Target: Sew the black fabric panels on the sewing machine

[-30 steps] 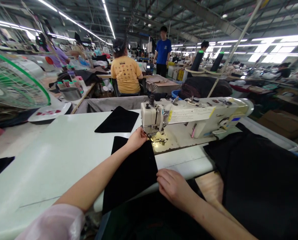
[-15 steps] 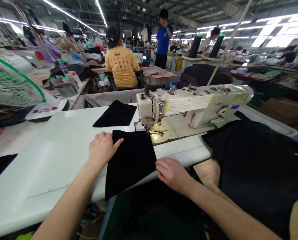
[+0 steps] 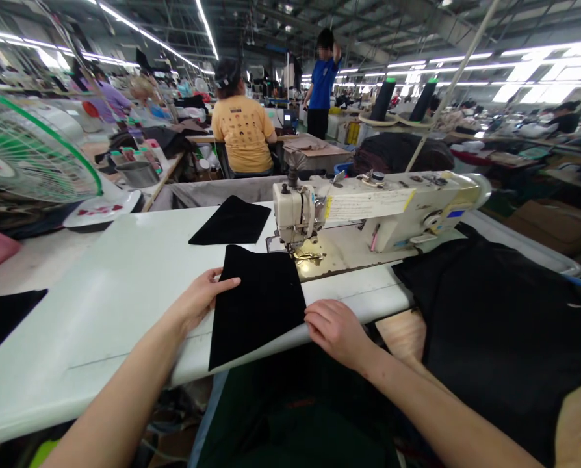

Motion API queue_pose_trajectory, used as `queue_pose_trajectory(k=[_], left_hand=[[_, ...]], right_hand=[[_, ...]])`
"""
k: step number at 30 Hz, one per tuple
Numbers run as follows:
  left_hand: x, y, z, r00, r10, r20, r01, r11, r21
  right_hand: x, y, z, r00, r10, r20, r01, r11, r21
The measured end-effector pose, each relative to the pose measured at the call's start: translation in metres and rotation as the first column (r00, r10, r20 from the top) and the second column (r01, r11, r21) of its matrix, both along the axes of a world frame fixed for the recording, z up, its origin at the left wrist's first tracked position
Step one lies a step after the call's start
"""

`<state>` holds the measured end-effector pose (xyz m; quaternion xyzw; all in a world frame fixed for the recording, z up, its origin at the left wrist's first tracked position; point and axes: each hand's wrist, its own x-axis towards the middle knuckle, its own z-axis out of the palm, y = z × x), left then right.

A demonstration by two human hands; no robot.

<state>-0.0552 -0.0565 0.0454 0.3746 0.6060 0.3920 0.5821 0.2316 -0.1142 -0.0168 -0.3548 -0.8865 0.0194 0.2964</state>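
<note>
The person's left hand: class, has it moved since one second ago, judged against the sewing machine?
Yes. The left hand has drawn back from the cream sewing machine to the black fabric panel's left edge.

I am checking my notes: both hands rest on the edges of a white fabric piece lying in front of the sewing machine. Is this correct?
Not quite: the fabric piece is black, not white, as the head view shows. The left hand and right hand do rest on its edges, in front of the sewing machine.
</note>
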Motion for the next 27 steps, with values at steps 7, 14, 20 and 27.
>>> queue_pose_trajectory(k=[7,14,20,27], left_hand=[[-0.003,0.003,-0.017,0.848,0.091,-0.522,-0.001,0.985,0.171],[0.025,-0.026,-0.024,0.221,0.342,-0.913,0.409,0.817,0.406],[0.069,-0.068,-0.05,0.299,0.072,-0.952,0.912,0.273,0.307],[0.068,-0.051,-0.049,0.302,0.03,-0.953,0.918,0.26,0.299]], right_hand=[[0.0,0.001,0.003,0.998,0.019,0.062,-0.019,1.0,0.006],[0.001,-0.003,0.014,0.975,0.055,0.215,-0.052,0.999,-0.016],[0.007,-0.01,0.016,0.965,0.08,0.25,-0.087,0.996,0.018],[0.002,0.009,0.018,0.961,0.062,0.271,-0.063,0.998,-0.005]])
